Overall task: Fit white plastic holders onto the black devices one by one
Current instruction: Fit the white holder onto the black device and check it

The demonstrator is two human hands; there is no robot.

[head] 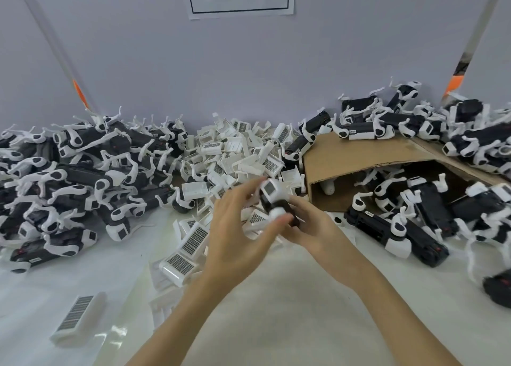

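1. The black device (279, 204) is held above the table (276, 310), in the middle of the view, with a white holder (269, 190) sitting on its upper end.
2. The right hand (307, 227) grips the lower part of the device, with its fingers curled around it.
3. The left hand (237, 227) has its fingers spread, and the fingertips touch the holder and the device; I cannot tell if it presses.
4. I judge that the step in hand is seating this holder on this device. The next move probably calls for a firm push until the holder sits fully, then putting the unit aside.
5. Behind the hands lies a pile of loose white holders (237, 150).
6. Fitted devices (83, 172) are heaped at the left, and more devices lie in and around a cardboard box (359, 155) at the right.
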